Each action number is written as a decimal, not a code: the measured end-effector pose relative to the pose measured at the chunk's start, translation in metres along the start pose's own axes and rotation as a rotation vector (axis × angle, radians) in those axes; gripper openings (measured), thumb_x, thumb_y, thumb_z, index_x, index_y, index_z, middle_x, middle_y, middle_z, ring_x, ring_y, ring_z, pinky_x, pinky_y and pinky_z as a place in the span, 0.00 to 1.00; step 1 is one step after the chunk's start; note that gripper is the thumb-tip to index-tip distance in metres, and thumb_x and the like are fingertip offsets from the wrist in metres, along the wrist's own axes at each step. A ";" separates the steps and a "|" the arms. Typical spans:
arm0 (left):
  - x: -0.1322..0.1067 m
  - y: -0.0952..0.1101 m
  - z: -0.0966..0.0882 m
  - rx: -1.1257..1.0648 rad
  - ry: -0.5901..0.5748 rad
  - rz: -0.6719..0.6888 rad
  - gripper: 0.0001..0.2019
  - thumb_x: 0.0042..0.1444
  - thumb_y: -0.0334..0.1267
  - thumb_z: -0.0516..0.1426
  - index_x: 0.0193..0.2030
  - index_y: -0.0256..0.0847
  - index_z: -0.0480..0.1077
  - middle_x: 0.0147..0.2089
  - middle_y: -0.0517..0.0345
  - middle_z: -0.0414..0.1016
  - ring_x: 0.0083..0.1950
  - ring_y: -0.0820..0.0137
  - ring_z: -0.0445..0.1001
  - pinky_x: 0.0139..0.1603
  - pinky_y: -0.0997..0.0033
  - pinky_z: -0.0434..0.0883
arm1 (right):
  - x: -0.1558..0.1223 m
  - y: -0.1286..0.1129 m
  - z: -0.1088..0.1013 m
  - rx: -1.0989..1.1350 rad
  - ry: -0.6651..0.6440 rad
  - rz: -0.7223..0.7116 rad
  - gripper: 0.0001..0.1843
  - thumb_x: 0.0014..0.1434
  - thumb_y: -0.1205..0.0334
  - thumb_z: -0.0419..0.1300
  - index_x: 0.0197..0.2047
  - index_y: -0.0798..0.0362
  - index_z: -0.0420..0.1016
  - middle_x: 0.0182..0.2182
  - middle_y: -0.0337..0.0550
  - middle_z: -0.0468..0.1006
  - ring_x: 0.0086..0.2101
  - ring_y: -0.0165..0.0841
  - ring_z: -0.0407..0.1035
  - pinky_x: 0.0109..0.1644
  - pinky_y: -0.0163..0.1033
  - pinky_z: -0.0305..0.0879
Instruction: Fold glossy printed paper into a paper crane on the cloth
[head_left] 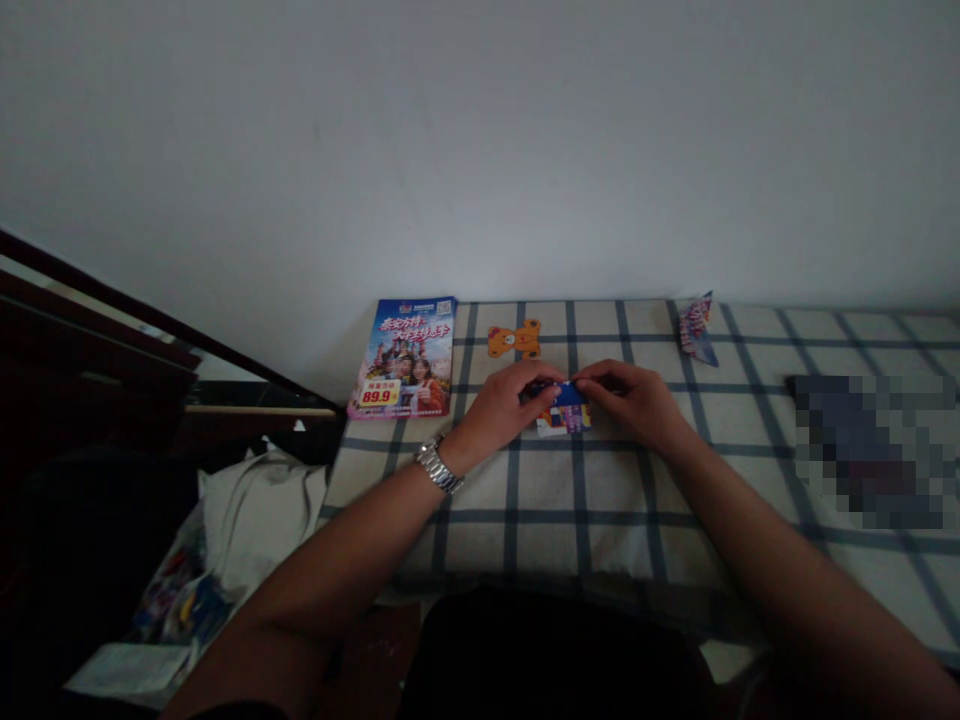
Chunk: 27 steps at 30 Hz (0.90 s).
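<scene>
Two bare hands meet over one small folded piece of printed paper [566,412] near the middle of a white cloth with dark blue checks [600,530], seen from the head camera. The paper shows a blue top edge, with purple, yellow and white patches below, and its print is too small to read. The left hand [502,405] and right hand [622,402] close on it from either side, their fingers curled together and pinching its upper part, so the grip is clamped on the paper from both sides. Those fingers hide much of the fold, and the paper's left end is lost in shadow beneath them. Whether its lower edge touches the cloth is hard to tell.

A metal wristwatch [439,466] circles the left wrist. Beyond the hands lie an orange bear cut-out [514,339], a glossy travel brochure [401,358] and a folded paper shape [696,330] leaning at the far edge. A pixelated patch [874,450] hides whatever lies at the right, and a pale cloth bundle [259,515] sits in dimness at the left
</scene>
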<state>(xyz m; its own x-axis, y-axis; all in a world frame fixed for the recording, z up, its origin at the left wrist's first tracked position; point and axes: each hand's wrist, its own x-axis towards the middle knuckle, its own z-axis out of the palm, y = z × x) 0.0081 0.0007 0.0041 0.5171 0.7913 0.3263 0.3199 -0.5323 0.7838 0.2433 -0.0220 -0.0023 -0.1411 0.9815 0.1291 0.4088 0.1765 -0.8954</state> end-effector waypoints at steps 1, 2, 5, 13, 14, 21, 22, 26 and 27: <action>0.000 -0.001 0.000 -0.003 -0.001 -0.005 0.06 0.70 0.38 0.60 0.50 0.43 0.77 0.48 0.56 0.82 0.49 0.68 0.80 0.54 0.65 0.76 | 0.000 0.000 0.000 -0.008 -0.002 0.002 0.15 0.64 0.46 0.66 0.44 0.48 0.85 0.40 0.44 0.87 0.37 0.40 0.80 0.43 0.45 0.77; 0.000 -0.001 0.000 -0.006 0.000 -0.009 0.06 0.70 0.38 0.60 0.50 0.43 0.77 0.47 0.56 0.82 0.49 0.68 0.80 0.53 0.66 0.76 | 0.000 0.000 0.000 -0.011 -0.004 0.004 0.15 0.64 0.46 0.66 0.44 0.49 0.85 0.40 0.44 0.87 0.37 0.40 0.80 0.43 0.45 0.77; 0.000 -0.002 0.000 -0.020 0.010 -0.018 0.06 0.70 0.39 0.60 0.49 0.43 0.78 0.46 0.57 0.82 0.47 0.69 0.80 0.51 0.67 0.75 | 0.000 0.000 0.000 0.005 -0.004 0.009 0.16 0.64 0.46 0.67 0.45 0.49 0.84 0.40 0.45 0.88 0.38 0.40 0.81 0.44 0.45 0.77; 0.001 -0.003 -0.001 -0.065 0.120 -0.067 0.07 0.70 0.41 0.61 0.49 0.43 0.78 0.47 0.55 0.83 0.47 0.68 0.81 0.51 0.66 0.77 | 0.000 0.001 0.002 0.072 -0.009 0.021 0.17 0.64 0.44 0.67 0.44 0.48 0.83 0.38 0.43 0.87 0.37 0.40 0.81 0.42 0.45 0.77; 0.001 -0.004 -0.001 -0.075 0.130 -0.073 0.07 0.70 0.42 0.61 0.49 0.43 0.77 0.47 0.55 0.83 0.47 0.67 0.81 0.51 0.66 0.77 | 0.000 0.001 0.002 0.075 -0.016 0.019 0.17 0.64 0.43 0.67 0.45 0.48 0.83 0.38 0.43 0.87 0.36 0.40 0.80 0.42 0.45 0.77; 0.000 -0.005 0.002 -0.135 0.075 -0.085 0.08 0.69 0.41 0.61 0.50 0.42 0.75 0.45 0.56 0.82 0.45 0.69 0.81 0.48 0.68 0.78 | -0.001 0.000 0.001 0.078 0.007 -0.008 0.15 0.65 0.46 0.66 0.44 0.49 0.82 0.37 0.43 0.86 0.36 0.38 0.79 0.41 0.42 0.75; -0.001 -0.004 0.002 -0.144 0.062 -0.082 0.07 0.69 0.41 0.61 0.49 0.42 0.74 0.44 0.56 0.82 0.44 0.69 0.81 0.47 0.69 0.78 | -0.001 -0.001 0.001 0.069 0.008 -0.009 0.15 0.65 0.46 0.66 0.44 0.49 0.82 0.37 0.43 0.85 0.36 0.38 0.79 0.41 0.42 0.74; -0.001 0.001 0.003 -0.155 0.032 -0.072 0.06 0.69 0.40 0.61 0.47 0.42 0.73 0.41 0.57 0.81 0.42 0.70 0.81 0.45 0.71 0.78 | -0.001 -0.002 -0.001 0.033 0.006 -0.025 0.15 0.66 0.46 0.65 0.42 0.49 0.82 0.36 0.43 0.85 0.36 0.39 0.78 0.41 0.43 0.74; -0.001 0.001 0.003 -0.160 0.035 -0.069 0.06 0.69 0.40 0.60 0.48 0.42 0.73 0.41 0.57 0.81 0.43 0.70 0.81 0.46 0.71 0.78 | -0.001 -0.002 -0.001 0.024 0.003 -0.028 0.15 0.66 0.46 0.65 0.42 0.49 0.82 0.36 0.43 0.85 0.36 0.39 0.78 0.41 0.43 0.74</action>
<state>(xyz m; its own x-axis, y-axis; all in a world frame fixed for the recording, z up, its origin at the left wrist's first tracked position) 0.0100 -0.0012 0.0032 0.4697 0.8357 0.2846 0.2216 -0.4237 0.8783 0.2438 -0.0233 -0.0002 -0.1489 0.9766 0.1553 0.3832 0.2018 -0.9014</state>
